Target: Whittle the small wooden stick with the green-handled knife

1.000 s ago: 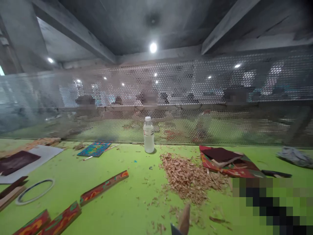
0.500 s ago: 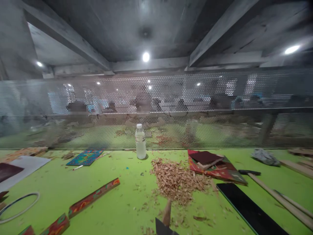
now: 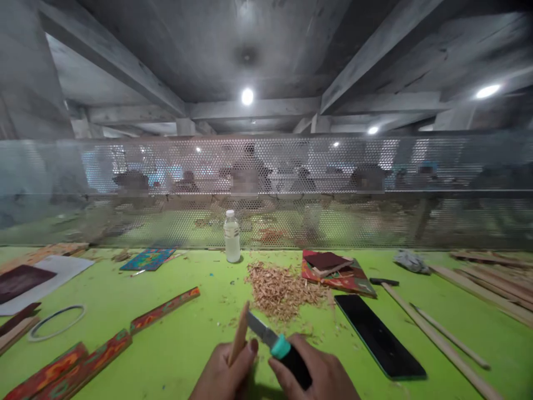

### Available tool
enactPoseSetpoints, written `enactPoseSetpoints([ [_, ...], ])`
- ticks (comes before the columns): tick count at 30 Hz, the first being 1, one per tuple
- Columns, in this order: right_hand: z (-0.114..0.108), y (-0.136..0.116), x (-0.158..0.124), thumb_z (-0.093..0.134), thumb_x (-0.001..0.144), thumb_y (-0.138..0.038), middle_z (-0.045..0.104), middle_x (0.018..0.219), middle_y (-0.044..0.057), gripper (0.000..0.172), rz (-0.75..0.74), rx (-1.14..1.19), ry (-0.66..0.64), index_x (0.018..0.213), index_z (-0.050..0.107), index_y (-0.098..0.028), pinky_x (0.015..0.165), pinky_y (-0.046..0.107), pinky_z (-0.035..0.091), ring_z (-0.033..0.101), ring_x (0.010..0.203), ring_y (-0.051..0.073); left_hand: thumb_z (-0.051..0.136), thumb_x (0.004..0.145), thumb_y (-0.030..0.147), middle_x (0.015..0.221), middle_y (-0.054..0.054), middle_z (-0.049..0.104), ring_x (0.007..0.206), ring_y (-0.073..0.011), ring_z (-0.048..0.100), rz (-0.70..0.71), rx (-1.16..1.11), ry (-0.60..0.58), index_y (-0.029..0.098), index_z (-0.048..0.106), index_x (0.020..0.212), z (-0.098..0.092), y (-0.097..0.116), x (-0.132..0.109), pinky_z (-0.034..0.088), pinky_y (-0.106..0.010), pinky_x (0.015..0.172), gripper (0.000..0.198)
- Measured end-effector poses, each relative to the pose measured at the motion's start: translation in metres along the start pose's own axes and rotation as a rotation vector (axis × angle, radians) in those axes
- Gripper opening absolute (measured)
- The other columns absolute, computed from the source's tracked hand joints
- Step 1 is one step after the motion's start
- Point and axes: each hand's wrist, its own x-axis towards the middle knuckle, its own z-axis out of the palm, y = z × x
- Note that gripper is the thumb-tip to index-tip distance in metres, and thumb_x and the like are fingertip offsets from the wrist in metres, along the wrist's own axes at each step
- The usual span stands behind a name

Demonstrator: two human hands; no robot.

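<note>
Head view shows the left hand's (image 3: 225, 371) fingers curled around a stick (image 3: 239, 335) and the right hand's (image 3: 320, 371) wrapped round a knife (image 3: 280, 348), blade by the stick above the green table (image 3: 183, 339), so a slip could cut the left thumb (image 3: 249, 354).

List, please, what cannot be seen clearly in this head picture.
Head view, now:
Lower end of wooden stick: hidden by left hand.
Part of knife handle: covered by right hand.
Print on bottle: too small.
People: veiled by perforated screen.
Painted strip: cut by picture edge.
</note>
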Motion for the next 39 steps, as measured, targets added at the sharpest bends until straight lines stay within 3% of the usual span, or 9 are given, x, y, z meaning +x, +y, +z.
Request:
enactPoseSetpoints([
  [3, -0.010, 0.003, 0.005, 0.044, 0.103, -0.056, 0.063, 0.059, -0.002, 0.040, -0.044, 0.048, 0.014, 0.082, 0.056, -0.025, 0.051, 0.026, 0.041, 0.060, 0.050, 0.017, 0.066, 0.071, 0.092, 0.046, 0.015, 0.026, 0.038, -0.0046, 0.017, -0.067, -0.083, 0.058, 0.026, 0.039, 0.067, 0.000, 0.005, -0.005, 0.013, -0.020, 0.036, 0.072],
  [5, -0.014, 0.007, 0.008, 0.046, 0.103, -0.058, 0.061, 0.058, -0.003, 0.040, -0.057, 0.070, 0.022, 0.081, 0.055, -0.025, 0.051, 0.026, 0.040, 0.058, 0.050, 0.016, 0.075, 0.067, 0.088, 0.046, 0.015, 0.030, 0.037, -0.0031, 0.014, -0.101, -0.130, 0.046, 0.025, 0.042, 0.071, 0.000, 0.013, -0.010, 0.014, -0.017, 0.033, 0.071],
  [10, -0.019, 0.018, 0.017, 0.049, 0.103, -0.058, 0.057, 0.057, -0.005, 0.039, -0.066, 0.098, 0.061, 0.081, 0.054, -0.026, 0.049, 0.026, 0.037, 0.054, 0.048, 0.016, 0.082, 0.072, 0.075, 0.057, 0.013, 0.049, 0.034, -0.0026, 0.021, -0.151, -0.252, -0.065, 0.028, 0.059, 0.113, 0.009, 0.035, -0.029, 0.015, -0.015, 0.030, 0.066],
  [19, -0.030, 0.017, 0.023, 0.055, 0.103, -0.053, 0.051, 0.056, -0.009, 0.039, -0.094, 0.135, 0.073, 0.078, 0.054, -0.023, 0.049, 0.025, 0.038, 0.052, 0.047, 0.012, 0.085, 0.072, 0.065, 0.057, 0.005, 0.055, 0.046, -0.0077, 0.051, -0.125, -0.409, -0.212, 0.017, 0.067, 0.081, 0.013, 0.034, -0.030, 0.044, -0.018, 0.045, 0.052],
  [23, -0.034, 0.020, 0.022, 0.056, 0.104, -0.054, 0.049, 0.057, -0.009, 0.041, -0.092, 0.158, 0.052, 0.080, 0.057, -0.022, 0.050, 0.025, 0.038, 0.050, 0.048, 0.011, 0.062, 0.090, 0.071, 0.063, -0.001, 0.064, 0.055, -0.0127, 0.063, -0.108, -0.482, -0.264, 0.014, 0.074, 0.084, 0.002, 0.045, -0.026, 0.054, -0.024, 0.060, 0.058],
  [27, -0.035, 0.024, 0.024, 0.057, 0.104, -0.054, 0.049, 0.058, -0.009, 0.041, -0.098, 0.164, 0.053, 0.080, 0.059, -0.020, 0.049, 0.024, 0.040, 0.050, 0.049, 0.010, 0.019, 0.105, 0.064, 0.099, -0.016, 0.081, 0.091, -0.0220, 0.078, -0.129, -0.501, -0.274, 0.012, 0.080, 0.094, -0.007, 0.051, -0.023, 0.059, -0.032, 0.082, 0.081],
  [31, -0.036, 0.027, 0.027, 0.058, 0.104, -0.052, 0.051, 0.059, -0.009, 0.040, -0.126, 0.154, 0.072, 0.081, 0.060, -0.020, 0.049, 0.024, 0.043, 0.051, 0.049, 0.009, 0.011, 0.104, 0.060, 0.126, -0.021, 0.078, 0.119, -0.0293, 0.074, -0.104, -0.379, -0.259, 0.011, 0.081, 0.109, -0.008, 0.050, -0.021, 0.056, -0.042, 0.102, 0.085],
  [36, -0.035, 0.032, 0.029, 0.061, 0.104, -0.049, 0.055, 0.063, -0.008, 0.037, -0.141, 0.123, 0.081, 0.085, 0.063, -0.019, 0.051, 0.024, 0.047, 0.054, 0.052, 0.009, 0.047, 0.104, 0.057, 0.135, -0.018, 0.073, 0.125, -0.0313, 0.069, 0.111, 0.018, -0.080, 0.015, 0.076, 0.119, -0.023, 0.053, -0.015, 0.052, -0.054, 0.107, 0.054],
  [39, -0.034, 0.037, 0.030, 0.063, 0.104, -0.047, 0.057, 0.066, -0.007, 0.034, -0.127, 0.101, 0.076, 0.087, 0.064, -0.018, 0.053, 0.024, 0.049, 0.056, 0.053, 0.009, 0.061, 0.104, 0.049, 0.137, -0.011, 0.070, 0.131, -0.0290, 0.062, 0.301, 0.342, 0.198, 0.019, 0.071, 0.124, -0.048, 0.059, -0.006, 0.044, -0.057, 0.116, 0.037],
])
